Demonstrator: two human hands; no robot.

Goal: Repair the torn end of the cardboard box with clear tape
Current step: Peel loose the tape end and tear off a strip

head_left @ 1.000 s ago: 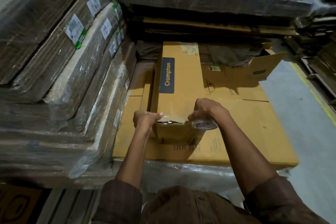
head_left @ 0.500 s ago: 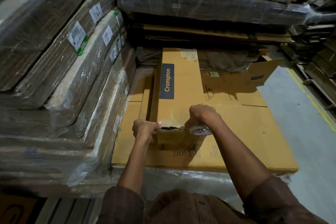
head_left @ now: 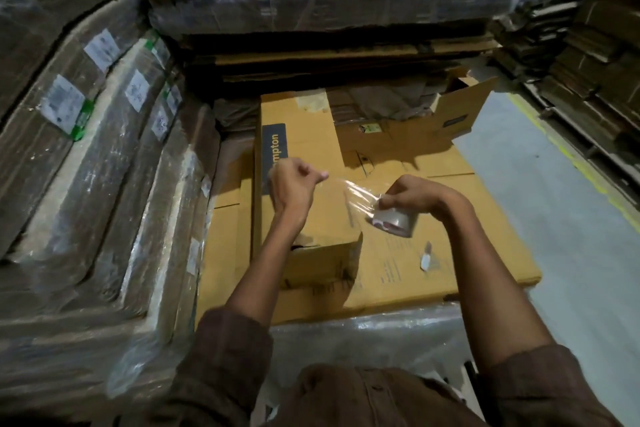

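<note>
A long yellow cardboard box (head_left: 304, 149) with a dark "Crompton" label lies on a flat carton, its near end (head_left: 322, 263) torn open along the top edge. My right hand (head_left: 415, 196) grips a roll of clear tape (head_left: 394, 222) above the box's right side. My left hand (head_left: 294, 184) is raised over the box and pinches the free end of the tape. A clear strip (head_left: 349, 192) stretches between the two hands, above the box.
The box rests on a large flat yellow carton (head_left: 433, 253) atop plastic-wrapped stock. Wrapped stacks of flattened cardboard (head_left: 86, 149) rise on the left and behind (head_left: 329, 10). An open box flap (head_left: 460, 111) stands at the back right. Grey floor with a yellow line (head_left: 561, 156) lies to the right.
Both hands have lifted off the box's torn end. My left hand has pulled a strip of tape out from the roll, which my right hand has raised and moved right.
</note>
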